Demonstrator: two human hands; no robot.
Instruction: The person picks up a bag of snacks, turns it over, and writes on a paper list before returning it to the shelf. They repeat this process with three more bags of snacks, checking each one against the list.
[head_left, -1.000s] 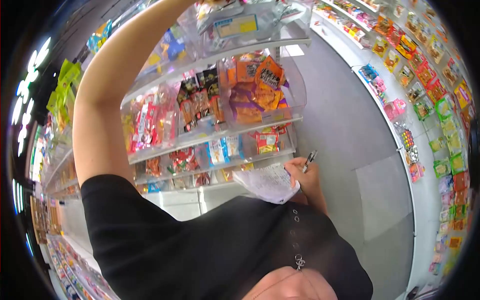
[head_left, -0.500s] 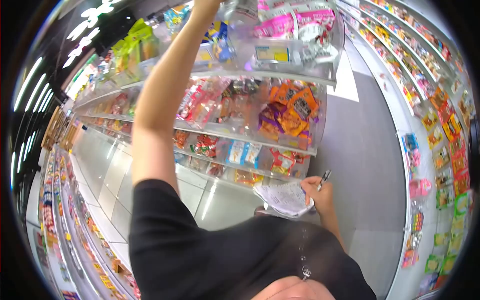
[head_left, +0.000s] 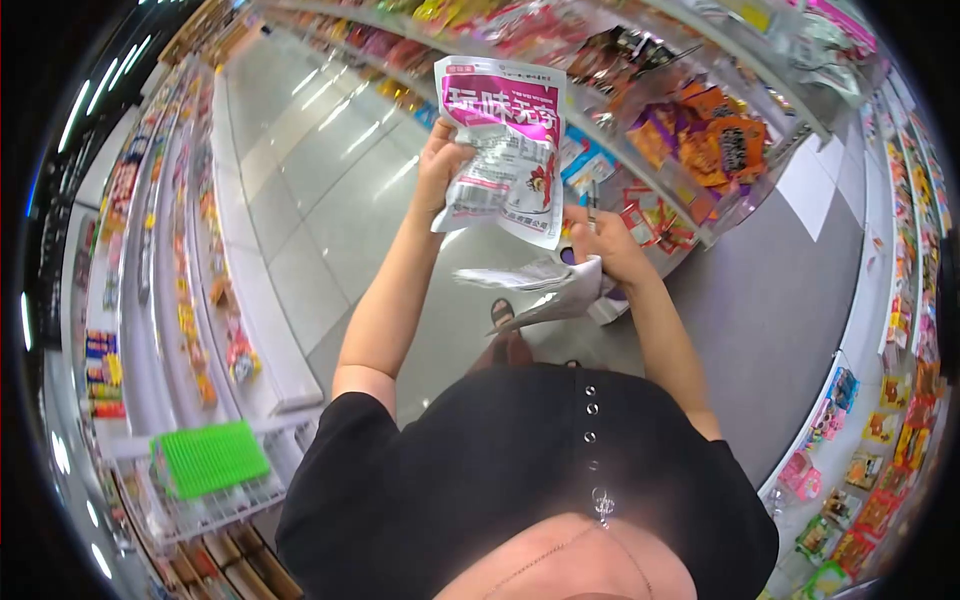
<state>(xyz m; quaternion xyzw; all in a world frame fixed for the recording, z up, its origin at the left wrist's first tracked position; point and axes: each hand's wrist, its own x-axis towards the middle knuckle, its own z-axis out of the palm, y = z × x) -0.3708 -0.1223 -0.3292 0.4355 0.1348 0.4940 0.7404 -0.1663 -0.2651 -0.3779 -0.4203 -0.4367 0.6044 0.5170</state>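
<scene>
A silver and pink snack packet (head_left: 505, 150) with Chinese lettering is raised in front of my chest. My left hand (head_left: 438, 165) pinches its left edge, thumb across the front. My right hand (head_left: 605, 243) is closed around a pen (head_left: 591, 197) and a folded paper pad (head_left: 555, 287), whose pages hang to the left below the packet. The packet's lower right corner comes right up to the fingers of my right hand.
Ahead and right stands a tiered shelf with clear bins of orange and purple snack bags (head_left: 715, 140). Another shelf row (head_left: 150, 270) runs along the left, with a green bristly mat (head_left: 212, 458) at its near end. Stocked shelves (head_left: 880, 440) line the right side. Tiled floor (head_left: 330, 190) lies between.
My left hand has come down from the upper shelf bin and now holds the packet before me. The paper pad has tilted, and my view has turned and dropped toward the floor.
</scene>
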